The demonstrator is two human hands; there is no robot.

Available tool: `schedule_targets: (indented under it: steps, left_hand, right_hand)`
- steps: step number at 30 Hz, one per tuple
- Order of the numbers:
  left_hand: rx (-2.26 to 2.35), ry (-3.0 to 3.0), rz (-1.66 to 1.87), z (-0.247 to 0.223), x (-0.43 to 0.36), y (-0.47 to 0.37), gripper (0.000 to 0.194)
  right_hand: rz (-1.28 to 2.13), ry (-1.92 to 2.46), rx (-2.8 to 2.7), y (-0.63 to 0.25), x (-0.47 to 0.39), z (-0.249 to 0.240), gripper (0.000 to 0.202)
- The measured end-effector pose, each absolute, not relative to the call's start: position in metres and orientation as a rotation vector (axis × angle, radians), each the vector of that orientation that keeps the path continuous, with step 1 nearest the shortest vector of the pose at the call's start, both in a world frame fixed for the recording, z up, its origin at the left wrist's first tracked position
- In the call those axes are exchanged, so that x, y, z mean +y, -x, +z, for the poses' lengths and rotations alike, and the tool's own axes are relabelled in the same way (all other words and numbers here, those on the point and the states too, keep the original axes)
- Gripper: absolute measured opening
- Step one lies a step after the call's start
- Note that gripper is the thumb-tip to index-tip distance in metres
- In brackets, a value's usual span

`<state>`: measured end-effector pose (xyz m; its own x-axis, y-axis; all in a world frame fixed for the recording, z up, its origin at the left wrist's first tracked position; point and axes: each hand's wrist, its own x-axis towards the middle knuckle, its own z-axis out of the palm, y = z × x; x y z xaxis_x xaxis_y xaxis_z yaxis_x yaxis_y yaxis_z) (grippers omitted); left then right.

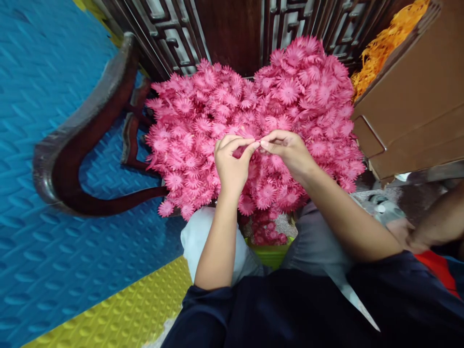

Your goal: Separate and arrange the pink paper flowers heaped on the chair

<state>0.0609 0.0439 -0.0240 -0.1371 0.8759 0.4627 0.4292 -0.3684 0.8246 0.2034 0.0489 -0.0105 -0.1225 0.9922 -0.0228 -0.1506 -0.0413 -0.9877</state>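
Note:
A big heap of pink daisy-like flowers (290, 92) spreads out in front of my knees. Over its near middle, my left hand (234, 157) pinches thumb and forefinger together. My right hand (284, 147) does the same, and the fingertips of both hands meet or almost meet. Whatever is between them is too small and too close in colour to the pink behind it to make out. Below, between my legs, more pink flowers (266, 232) show above a green container (270, 253).
A curved dark wooden armrest (83, 140) stands left of the heap, with carved wooden panels (228, 34) behind. At right is a cardboard box (409, 101) with orange stringy material (387, 43). Another person's arm (438, 220) reaches in at lower right. Blue matting (39, 270) covers the left floor.

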Motion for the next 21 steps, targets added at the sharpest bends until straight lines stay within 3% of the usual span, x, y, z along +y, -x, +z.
schedule_targets:
  steps: [13,21]
  left_hand:
    - [1.659,-1.843,1.551,-0.027,0.036,-0.07,0.009]
    - [1.557,-1.823,1.615,-0.036,0.042,-0.074,0.014]
  right_hand:
    - [1.222,1.044,-1.227,-0.2,0.049,-0.013,0.028]
    - [1.323,1.051,-1.136,-0.197,0.047,-0.011,0.017]
